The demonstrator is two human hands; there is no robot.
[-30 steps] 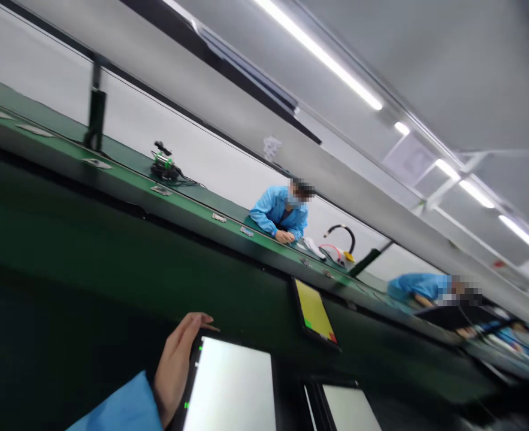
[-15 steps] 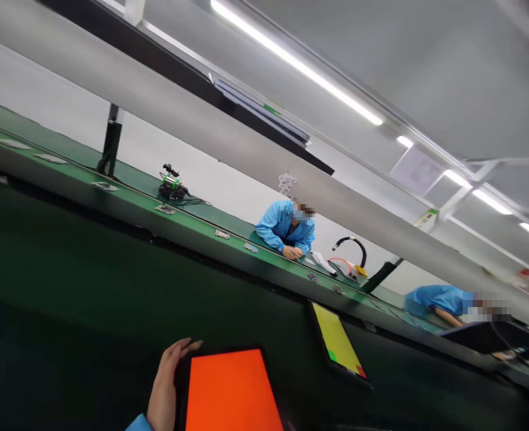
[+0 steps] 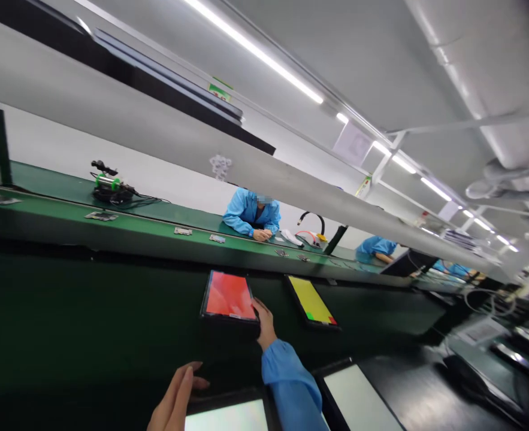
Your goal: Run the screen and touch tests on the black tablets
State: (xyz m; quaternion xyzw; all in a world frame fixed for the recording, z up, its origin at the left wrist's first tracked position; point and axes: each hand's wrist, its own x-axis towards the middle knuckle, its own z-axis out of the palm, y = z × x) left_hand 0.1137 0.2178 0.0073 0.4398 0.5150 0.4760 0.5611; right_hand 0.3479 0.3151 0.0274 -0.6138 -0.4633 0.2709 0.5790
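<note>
Fingers of my right hand point(image 3: 264, 323) pinch the red-lit tablet point(image 3: 229, 297) by its corner; it looks like rigid, slick, fragile glass, so I'd grip the edges.

The left hand point(image 3: 174, 402) is cut off at the lower picture edge, so only its fingers and part of the palm show. The white-lit screen point(image 3: 228, 417) beside it is also cropped by that edge. The small parts point(image 3: 183, 231) on the green conveyor point(image 3: 147, 236) are too small to identify, and the right hand point(image 3: 264, 320) hides the near corner of the red-lit tablet point(image 3: 229, 296).
</note>
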